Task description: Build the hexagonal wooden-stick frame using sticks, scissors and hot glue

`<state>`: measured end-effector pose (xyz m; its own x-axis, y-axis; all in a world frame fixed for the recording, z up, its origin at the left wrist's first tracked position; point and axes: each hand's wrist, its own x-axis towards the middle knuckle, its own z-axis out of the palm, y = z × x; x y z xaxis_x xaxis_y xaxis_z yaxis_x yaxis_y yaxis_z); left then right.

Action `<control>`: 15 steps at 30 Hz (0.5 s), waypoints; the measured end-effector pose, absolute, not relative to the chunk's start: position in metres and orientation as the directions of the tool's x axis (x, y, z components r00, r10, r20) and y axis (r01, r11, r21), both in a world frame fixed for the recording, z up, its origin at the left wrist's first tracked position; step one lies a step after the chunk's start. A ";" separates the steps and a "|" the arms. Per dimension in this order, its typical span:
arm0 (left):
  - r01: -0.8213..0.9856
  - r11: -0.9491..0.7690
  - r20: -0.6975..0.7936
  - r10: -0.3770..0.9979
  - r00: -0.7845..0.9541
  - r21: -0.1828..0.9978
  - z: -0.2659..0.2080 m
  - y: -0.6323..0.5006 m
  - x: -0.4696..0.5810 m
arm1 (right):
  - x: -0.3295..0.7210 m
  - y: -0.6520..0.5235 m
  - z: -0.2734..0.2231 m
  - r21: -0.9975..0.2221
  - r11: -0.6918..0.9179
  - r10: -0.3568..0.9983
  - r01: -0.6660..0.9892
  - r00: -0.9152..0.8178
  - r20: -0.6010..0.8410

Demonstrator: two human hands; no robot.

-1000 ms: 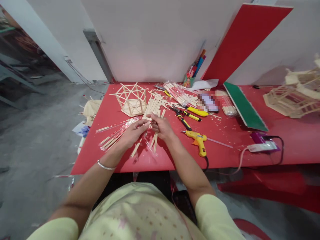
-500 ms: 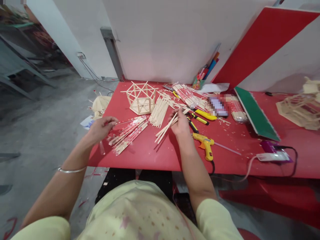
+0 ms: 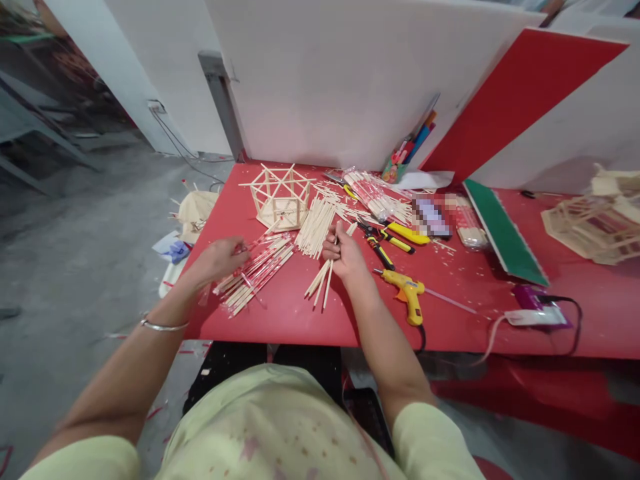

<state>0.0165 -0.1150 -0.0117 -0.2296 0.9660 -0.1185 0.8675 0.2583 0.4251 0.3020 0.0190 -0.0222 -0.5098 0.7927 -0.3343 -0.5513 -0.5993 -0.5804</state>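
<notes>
My left hand (image 3: 223, 259) is closed at the left of the red table, pinching a wrapped pair of chopsticks (image 3: 263, 235) whose pale end points up and away. Just beside it lies a pile of chopsticks in clear and red wrappers (image 3: 257, 272). My right hand (image 3: 342, 251) is curled around several bare wooden chopsticks (image 3: 323, 280), their lower ends slanting toward me. Between the hands and farther back, a heap of loose bare chopsticks (image 3: 315, 227) is laid roughly parallel. Behind it stands a six-sided frame made of sticks (image 3: 281, 197).
Right of my right hand are pliers (image 3: 380, 250), a yellow cutter (image 3: 407, 233) and a yellow glue gun (image 3: 407, 292) with its cord. Packed chopsticks (image 3: 367, 190), a pen holder (image 3: 395, 168), a green board (image 3: 505, 230) and another stick model (image 3: 580, 230) stand farther off.
My left hand has moved right, over the wrapped pile, and a bare stick end now shows beyond it. My right hand has turned slightly, and its chopsticks slope more steeply toward me.
</notes>
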 end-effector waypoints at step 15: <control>0.375 0.060 -0.028 0.996 -0.090 0.925 -0.003 -0.089 0.142 | 0.287 -0.007 -0.020 -0.796 -0.412 0.886 -0.444 -0.398 -0.237</control>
<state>0.1418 -0.0887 -0.0030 -0.0900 0.9955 -0.0280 0.3749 0.0599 0.9251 0.2870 -0.0075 -0.0201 -0.3977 0.8863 -0.2371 -0.4436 -0.4120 -0.7959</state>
